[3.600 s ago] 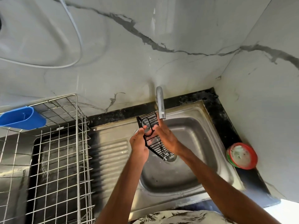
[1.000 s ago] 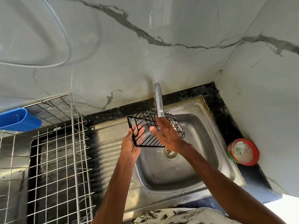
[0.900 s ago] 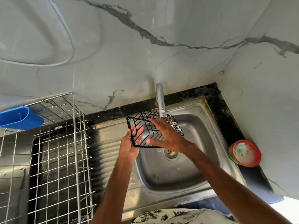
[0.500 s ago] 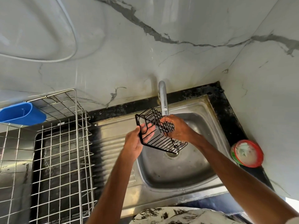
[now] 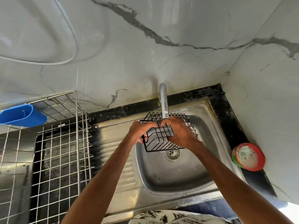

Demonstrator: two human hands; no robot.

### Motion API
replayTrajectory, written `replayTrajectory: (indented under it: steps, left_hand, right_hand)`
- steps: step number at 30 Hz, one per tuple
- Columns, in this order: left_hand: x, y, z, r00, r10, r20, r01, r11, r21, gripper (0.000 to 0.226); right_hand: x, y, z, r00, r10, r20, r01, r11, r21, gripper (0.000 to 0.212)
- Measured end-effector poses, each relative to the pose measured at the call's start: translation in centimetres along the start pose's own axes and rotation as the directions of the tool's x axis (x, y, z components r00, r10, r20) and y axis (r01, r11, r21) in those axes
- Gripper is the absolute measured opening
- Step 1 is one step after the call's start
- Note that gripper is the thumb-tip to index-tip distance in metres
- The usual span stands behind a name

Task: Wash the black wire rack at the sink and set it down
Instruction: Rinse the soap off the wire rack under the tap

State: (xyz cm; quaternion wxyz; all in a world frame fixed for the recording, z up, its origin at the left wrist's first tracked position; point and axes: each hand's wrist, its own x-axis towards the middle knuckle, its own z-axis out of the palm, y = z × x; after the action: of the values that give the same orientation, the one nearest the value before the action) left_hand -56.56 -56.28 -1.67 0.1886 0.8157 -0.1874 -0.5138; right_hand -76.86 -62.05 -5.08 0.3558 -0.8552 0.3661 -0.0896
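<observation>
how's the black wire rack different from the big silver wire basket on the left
Colour: the black wire rack is black; the silver wire basket is shiny metal. Size: the rack looks far smaller than the basket. Pose: the rack is held tilted over the sink, under the tap, gripped by the left hand and right hand; the basket stands by itself left of the sink bowl. Both are open wire grids.

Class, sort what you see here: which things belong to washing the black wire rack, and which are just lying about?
In the job: black wire rack, gripped by the left hand and right hand; tap above it; sink below.
Lying about: silver wire basket left of the sink; blue holder at its far rim; red-rimmed tub by the right wall.
</observation>
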Motion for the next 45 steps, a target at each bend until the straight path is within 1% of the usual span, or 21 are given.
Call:
replayTrajectory:
  steps: [1, 3, 6, 8, 9, 12, 13, 14, 17, 19, 21, 23, 26, 28, 30, 32, 36, 38, 40, 42, 45]
  left_hand:
    - [0.1, -0.3, 0.1, 1.000, -0.002, -0.029, 0.002, 1.000, -0.011, 0.081]
    - [0.3, -0.9, 0.3, 0.997, -0.015, -0.071, 0.013, 0.999, -0.029, 0.081]
    - [0.5, -1.8, 0.3, 0.996, -0.037, -0.087, 0.038, 0.999, 0.003, 0.083]
    - [0.1, -1.8, 0.3, 0.994, -0.037, -0.101, 0.042, 0.998, 0.046, 0.085]
    - [-0.2, -1.8, 0.3, 0.993, -0.039, -0.110, 0.045, 0.998, 0.051, 0.085]
    - [-0.8, -2.0, -0.1, 0.990, -0.047, -0.131, 0.047, 0.999, -0.001, 0.077]
    - [-1.1, -2.1, -0.4, 0.989, -0.046, -0.140, 0.043, 0.999, -0.024, 0.072]
    - [-1.3, -2.3, -0.6, 0.988, -0.041, -0.151, 0.036, 0.999, -0.036, 0.068]
    - [-2.0, -2.7, -0.9, 0.979, -0.010, -0.205, 0.006, 1.000, -0.021, 0.061]
    - [-2.3, -2.6, -1.1, 0.968, 0.009, -0.251, -0.010, 1.000, -0.003, 0.059]
    - [-2.2, -2.3, -1.3, 0.967, 0.005, -0.255, -0.005, 1.000, 0.000, 0.059]
    - [-1.8, -1.8, -1.5, 0.973, -0.009, -0.232, 0.000, 0.999, -0.036, 0.061]
    - [-1.3, -0.3, -1.9, 0.981, 0.014, -0.194, -0.027, 0.998, -0.064, 0.066]
    - [-1.1, 1.2, -2.1, 0.985, 0.038, -0.168, -0.046, 0.998, -0.045, 0.063]
    - [-1.0, 2.7, -2.3, 0.988, 0.066, -0.140, -0.067, 0.998, 0.000, 0.059]
    - [-0.7, 3.8, -2.2, 0.988, 0.088, -0.125, -0.081, 0.995, 0.061, 0.062]
    - [0.0, 4.8, -1.5, 0.980, 0.118, -0.160, -0.091, 0.982, 0.165, 0.067]
    - [0.1, 5.0, -1.1, 0.973, 0.152, -0.173, -0.116, 0.973, 0.200, 0.064]
    - [0.2, 5.1, -0.7, 0.971, 0.173, -0.165, -0.138, 0.969, 0.203, 0.061]
    - [0.3, 5.2, -0.4, 0.964, 0.202, -0.171, -0.157, 0.957, 0.243, 0.061]
    - [0.4, 5.2, -0.2, 0.955, 0.235, -0.181, -0.172, 0.936, 0.306, 0.062]
  right_hand:
    - [-0.1, 0.1, -0.3, 0.999, -0.007, 0.032, 0.006, 0.999, 0.038, 0.069]
    - [-0.4, -0.4, -1.4, 0.989, 0.019, 0.150, -0.035, 0.994, 0.105, 0.077]
    - [-1.0, -2.1, -1.8, 0.948, 0.012, 0.319, -0.090, 0.969, 0.232, 0.069]
    - [-1.0, -3.7, -0.6, 0.930, -0.012, 0.368, -0.104, 0.950, 0.293, 0.066]
    - [-0.9, -4.2, 0.3, 0.925, -0.003, 0.379, -0.110, 0.955, 0.276, 0.069]
    - [-0.1, -4.1, 2.2, 0.942, 0.029, 0.334, -0.066, 0.993, 0.100, 0.079]
    - [0.4, -3.4, 2.4, 0.945, 0.055, 0.322, -0.077, 0.995, 0.055, 0.082]
    - [0.7, -2.5, 2.4, 0.942, 0.098, 0.321, -0.114, 0.993, 0.031, 0.085]
    - [1.0, 0.1, 2.5, 0.912, 0.250, 0.325, -0.259, 0.966, -0.018, 0.082]
    - [0.8, 0.8, 2.5, 0.900, 0.290, 0.324, -0.303, 0.953, -0.013, 0.084]
    - [0.4, 0.5, 2.4, 0.907, 0.284, 0.310, -0.309, 0.951, 0.034, 0.085]
    - [-0.1, -0.6, 2.0, 0.923, 0.257, 0.285, -0.288, 0.955, 0.071, 0.085]
    - [-0.6, -2.7, 1.1, 0.952, 0.186, 0.242, -0.212, 0.974, 0.084, 0.100]
    - [-0.6, -4.0, 0.6, 0.974, 0.149, 0.170, -0.165, 0.983, 0.081, 0.098]
    - [-0.2, -4.9, 0.2, 0.988, 0.117, 0.098, -0.123, 0.991, 0.057, 0.090]
    - [0.1, -5.9, -0.1, 0.992, 0.097, 0.082, -0.099, 0.995, 0.017, 0.087]
    - [-0.9, -7.5, 0.3, 0.995, 0.053, 0.083, -0.053, 0.999, 0.001, 0.085]
    - [-2.0, -7.8, 0.8, 0.999, 0.027, 0.036, -0.027, 1.000, -0.007, 0.083]
    - [-3.3, -7.8, 1.5, 0.999, 0.034, -0.004, -0.034, 0.999, 0.012, 0.081]
    - [-4.2, -7.0, 2.3, 0.996, 0.082, -0.027, -0.081, 0.996, 0.044, 0.080]
    - [-5.1, -4.5, 3.1, 0.982, 0.190, 0.002, -0.190, 0.979, 0.073, 0.086]
